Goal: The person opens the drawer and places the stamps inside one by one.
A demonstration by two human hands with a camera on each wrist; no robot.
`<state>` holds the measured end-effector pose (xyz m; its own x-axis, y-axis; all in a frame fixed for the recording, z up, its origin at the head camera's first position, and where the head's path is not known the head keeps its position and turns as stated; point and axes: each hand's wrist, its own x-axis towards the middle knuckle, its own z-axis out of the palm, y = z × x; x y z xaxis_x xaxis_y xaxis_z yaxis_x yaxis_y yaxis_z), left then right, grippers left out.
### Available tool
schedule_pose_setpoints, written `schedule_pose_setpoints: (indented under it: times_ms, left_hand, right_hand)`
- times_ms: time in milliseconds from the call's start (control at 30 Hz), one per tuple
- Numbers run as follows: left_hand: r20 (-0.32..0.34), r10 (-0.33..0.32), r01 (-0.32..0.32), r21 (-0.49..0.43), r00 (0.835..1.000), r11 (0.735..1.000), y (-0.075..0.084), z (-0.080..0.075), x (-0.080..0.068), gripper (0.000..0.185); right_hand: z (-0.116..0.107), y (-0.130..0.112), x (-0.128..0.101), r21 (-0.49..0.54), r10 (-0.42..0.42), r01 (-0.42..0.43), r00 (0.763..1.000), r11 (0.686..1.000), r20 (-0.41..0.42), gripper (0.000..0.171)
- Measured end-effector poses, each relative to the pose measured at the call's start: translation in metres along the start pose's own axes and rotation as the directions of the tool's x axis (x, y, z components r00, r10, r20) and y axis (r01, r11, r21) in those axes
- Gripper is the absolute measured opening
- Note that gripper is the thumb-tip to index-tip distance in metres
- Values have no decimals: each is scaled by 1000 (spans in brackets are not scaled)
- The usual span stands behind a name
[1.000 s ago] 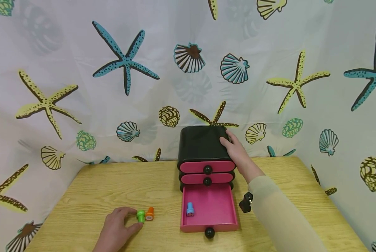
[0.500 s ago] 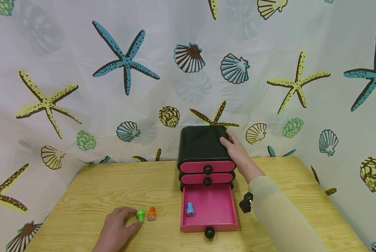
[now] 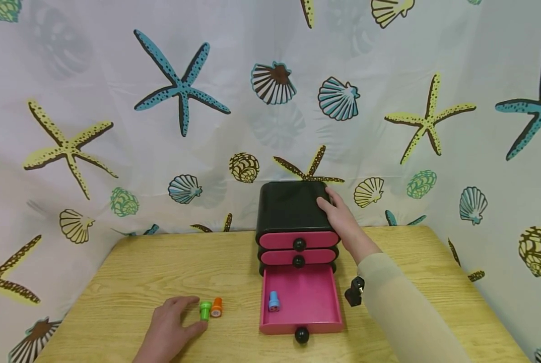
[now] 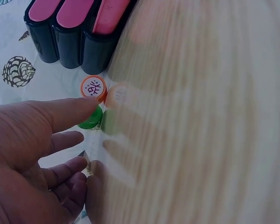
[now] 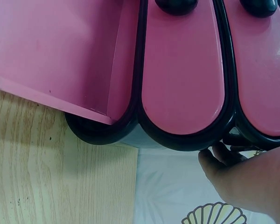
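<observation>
My left hand [image 3: 168, 327] rests on the table with index finger and thumb spread about a small green stamp [image 3: 205, 311], thumb tip right at its near end. In the left wrist view the thumb partly hides the green stamp [image 4: 91, 119]. Just right of it lies an orange stamp [image 3: 216, 307], its round face showing a purple pattern. My right hand [image 3: 343, 222] rests against the right side of a black drawer cabinet [image 3: 293, 204], thumb near the top edge. The bottom pink drawer [image 3: 307, 297] is pulled out, with a blue stamp [image 3: 273, 302] inside at left.
Two upper pink drawers [image 3: 297, 240] are closed, each with a round black knob. A black device [image 3: 354, 291] sits at the right sleeve's cuff. A white curtain [image 3: 252, 136] printed with starfish and shells hangs behind and beside the wooden table [image 3: 161, 262].
The green stamp and my left hand have shifted slightly right. The orange stamp rolled a little right, then back closer to the green one. My right hand stays put.
</observation>
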<state>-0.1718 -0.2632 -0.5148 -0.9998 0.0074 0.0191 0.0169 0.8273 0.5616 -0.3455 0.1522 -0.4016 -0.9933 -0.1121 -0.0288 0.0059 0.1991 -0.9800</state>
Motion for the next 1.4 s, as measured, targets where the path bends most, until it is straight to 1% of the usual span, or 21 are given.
schedule_pose_setpoints:
  times_ms: [67, 300, 433, 633, 867, 1100, 1300, 1400]
  left_hand:
    - [1, 7, -7, 8, 1000, 1000, 1, 1, 0, 64]
    - [-18, 5, -5, 19, 1000, 1000, 4, 3, -1, 50]
    - [-23, 11, -11, 19, 1000, 1000, 3, 4, -1, 49]
    - [-16, 6, -6, -4, 1000, 1000, 2, 3, -1, 48]
    - [-20, -14, 13, -36, 1000, 999, 6, 0, -2, 46]
    - [-49, 11, -14, -56, 999, 998, 12, -4, -4, 45]
    - [-77, 58, -63, -58, 995, 996, 20, -6, -4, 40]
    - [-88, 69, -75, -62, 994, 995, 24, -7, -4, 37]
  right_hand:
    - [0, 0, -1, 2, 2, -2, 1000, 1000, 4, 73]
    - [0, 0, -2, 2, 3, -3, 1000, 1000, 13, 73]
    - [0, 0, -1, -1, 4, -4, 1000, 1000, 8, 73]
    - [-1, 1, 0, 7, 0, 0, 1000, 1000, 17, 73]
    - [-1, 1, 1, 8, -2, 1, 1000, 1000, 19, 73]
    - [-1, 1, 2, 5, 6, -6, 1000, 1000, 13, 73]
    - [-1, 1, 1, -2, 3, -3, 1000, 1000, 9, 73]
    - [-1, 1, 1, -2, 3, -3, 1000, 1000, 6, 72]
